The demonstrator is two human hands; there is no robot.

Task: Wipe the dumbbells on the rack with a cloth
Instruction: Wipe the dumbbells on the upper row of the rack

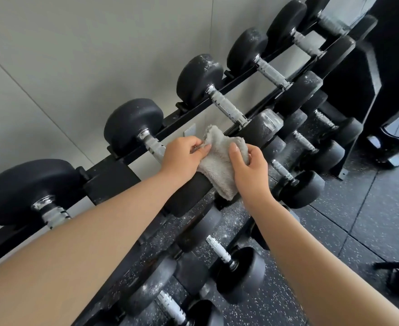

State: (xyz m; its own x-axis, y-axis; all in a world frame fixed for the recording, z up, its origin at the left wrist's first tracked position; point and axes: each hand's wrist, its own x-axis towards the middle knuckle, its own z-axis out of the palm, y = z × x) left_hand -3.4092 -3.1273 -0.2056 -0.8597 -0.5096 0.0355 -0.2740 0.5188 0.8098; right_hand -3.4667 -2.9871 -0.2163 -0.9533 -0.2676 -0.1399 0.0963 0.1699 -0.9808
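Grey cloth (219, 161) pinched by both hands — left hand (184, 156), right hand (250, 170).

Gym; dumbbell rack (128, 158); rubber floor (358, 220)

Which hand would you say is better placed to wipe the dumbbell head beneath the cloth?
Probably right: the right hand grips most of the cloth over that head; the left hand only pinches an edge.

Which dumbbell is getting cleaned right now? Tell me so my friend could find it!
Find the black rack against the grey wall and look at its top row. Counting from the left end, it is the second dumbbell. It alone has the fluffy grey cloth over its near end, gripped by the left hand and the right hand.
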